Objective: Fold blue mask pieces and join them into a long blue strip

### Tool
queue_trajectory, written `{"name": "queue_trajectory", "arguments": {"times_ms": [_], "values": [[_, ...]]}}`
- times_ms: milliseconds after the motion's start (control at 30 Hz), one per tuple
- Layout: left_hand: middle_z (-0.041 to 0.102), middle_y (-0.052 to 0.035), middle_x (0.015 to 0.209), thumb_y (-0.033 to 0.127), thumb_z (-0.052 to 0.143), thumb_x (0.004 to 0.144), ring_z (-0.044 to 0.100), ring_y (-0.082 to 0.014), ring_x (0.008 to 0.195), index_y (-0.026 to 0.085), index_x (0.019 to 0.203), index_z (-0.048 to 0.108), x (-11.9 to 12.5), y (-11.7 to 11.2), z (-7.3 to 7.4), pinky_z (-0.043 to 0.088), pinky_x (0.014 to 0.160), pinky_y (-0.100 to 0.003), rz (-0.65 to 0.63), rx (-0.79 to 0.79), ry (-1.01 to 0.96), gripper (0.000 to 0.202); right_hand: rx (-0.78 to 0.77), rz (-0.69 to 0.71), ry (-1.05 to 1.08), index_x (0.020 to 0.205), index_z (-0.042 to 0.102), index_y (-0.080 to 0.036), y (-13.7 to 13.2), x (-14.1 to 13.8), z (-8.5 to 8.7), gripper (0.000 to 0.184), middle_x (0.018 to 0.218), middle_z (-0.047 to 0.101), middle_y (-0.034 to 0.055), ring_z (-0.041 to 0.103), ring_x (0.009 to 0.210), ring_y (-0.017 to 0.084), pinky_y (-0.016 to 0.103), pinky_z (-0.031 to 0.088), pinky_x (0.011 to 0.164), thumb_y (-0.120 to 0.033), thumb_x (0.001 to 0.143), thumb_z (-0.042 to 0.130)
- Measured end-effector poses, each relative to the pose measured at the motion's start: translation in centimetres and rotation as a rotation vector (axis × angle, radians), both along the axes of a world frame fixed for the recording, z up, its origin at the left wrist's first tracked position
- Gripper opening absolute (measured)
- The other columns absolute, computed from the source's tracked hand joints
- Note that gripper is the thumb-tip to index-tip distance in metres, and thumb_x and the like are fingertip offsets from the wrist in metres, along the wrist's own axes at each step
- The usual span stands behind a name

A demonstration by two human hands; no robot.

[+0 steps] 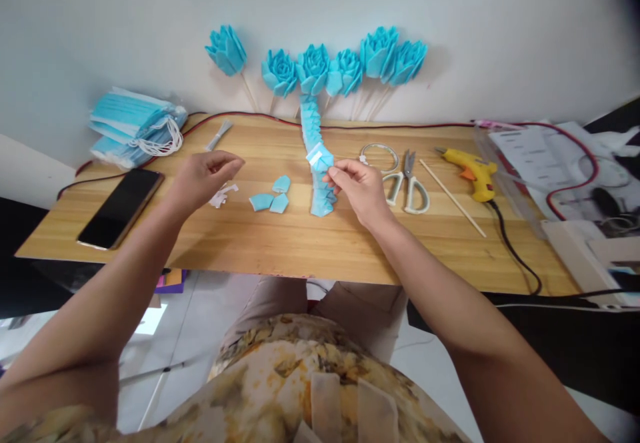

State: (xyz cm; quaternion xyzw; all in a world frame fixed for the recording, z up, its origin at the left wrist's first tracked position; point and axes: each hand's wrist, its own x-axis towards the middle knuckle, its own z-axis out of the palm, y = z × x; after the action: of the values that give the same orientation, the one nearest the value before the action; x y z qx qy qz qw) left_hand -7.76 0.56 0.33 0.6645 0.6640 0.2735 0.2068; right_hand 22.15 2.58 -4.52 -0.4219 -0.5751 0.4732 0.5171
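Observation:
My right hand (357,186) pinches a light blue petal piece (325,158) with a white strip across it. This piece is held above a long row of overlapping blue petals (311,123) that runs from the wall side toward me. My left hand (205,173) is raised over the left part of the table, thumb and fingers pressed together; whatever may be between them is too small to make out. Just beside and below it lie crumpled white paper strips (223,194). Several loose blue petals (270,202) rest between my two hands.
Blue fabric flowers (313,70) on sticks lean along the wall. Leftward are packed face masks (131,123), a phone (120,210) and thin strips (219,135). Rightward lie a tape roll (379,146), scissors (409,180), a wooden stick (453,198) and a corded yellow glue gun (473,173).

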Motion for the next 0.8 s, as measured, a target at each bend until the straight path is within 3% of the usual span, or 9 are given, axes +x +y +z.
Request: {"name": "queue_trajectory", "arguments": {"times_ms": [200, 367, 567, 700, 800], "values": [[0.076, -0.0090, 0.100, 0.059, 0.058, 0.085, 0.066, -0.0228, 0.088, 0.020, 0.098, 0.078, 5.9, 1.2, 0.0, 0.052, 0.075, -0.032, -0.206, 0.007, -0.225, 0.046, -0.032, 0.033, 0.002, 0.080, 0.072, -0.020, -0.1, 0.0, 0.4, 0.022, 0.074, 0.075, 0.0011, 0.063, 0.062, 0.011, 0.025, 0.052, 0.059, -0.042, 0.079, 0.072], [0.073, -0.0075, 0.091, 0.058, 0.058, 0.084, 0.061, -0.0183, 0.076, 0.019, 0.090, 0.073, 9.0, 2.5, -0.2, 0.048, 0.065, -0.029, -0.235, -0.062, -0.399, 0.042, -0.048, 0.042, 0.016, 0.080, 0.071, -0.021, -0.2, 0.1, 0.7, 0.023, 0.074, 0.076, 0.0016, 0.063, 0.062, 0.012, 0.025, 0.052, 0.059, -0.043, 0.078, 0.073], [0.064, -0.0038, 0.069, 0.053, 0.059, 0.079, 0.058, -0.0169, 0.067, 0.021, 0.071, 0.060, 10.9, 3.0, 0.0, 0.048, 0.066, -0.031, -0.285, -0.091, -0.485, 0.033, -0.047, 0.125, 0.004, 0.081, 0.073, -0.021, -0.2, 0.4, 0.8, 0.025, 0.079, 0.076, 0.0030, 0.065, 0.070, 0.014, 0.026, 0.052, 0.063, -0.046, 0.084, 0.069], [0.061, -0.0027, 0.065, 0.044, 0.062, 0.077, 0.054, -0.0153, 0.063, 0.021, 0.068, 0.062, 11.4, 2.9, 0.1, 0.048, 0.065, -0.031, -0.318, -0.110, -0.513, 0.025, -0.035, 0.124, 0.023, 0.077, 0.072, -0.021, 0.0, 0.7, 0.7, 0.038, 0.079, 0.072, 0.0034, 0.066, 0.076, 0.016, 0.027, 0.053, 0.065, -0.055, 0.089, 0.062], [0.061, -0.0022, 0.063, 0.046, 0.065, 0.077, 0.051, -0.0145, 0.061, 0.020, 0.069, 0.066, 11.4, 2.6, 0.2, 0.044, 0.060, -0.028, -0.371, -0.156, -0.475, 0.027, -0.026, 0.092, 0.012, 0.076, 0.072, -0.021, 0.1, 0.8, 0.8, 0.036, 0.074, 0.068, 0.0013, 0.061, 0.071, 0.015, 0.026, 0.052, 0.063, -0.055, 0.088, 0.064]]}}
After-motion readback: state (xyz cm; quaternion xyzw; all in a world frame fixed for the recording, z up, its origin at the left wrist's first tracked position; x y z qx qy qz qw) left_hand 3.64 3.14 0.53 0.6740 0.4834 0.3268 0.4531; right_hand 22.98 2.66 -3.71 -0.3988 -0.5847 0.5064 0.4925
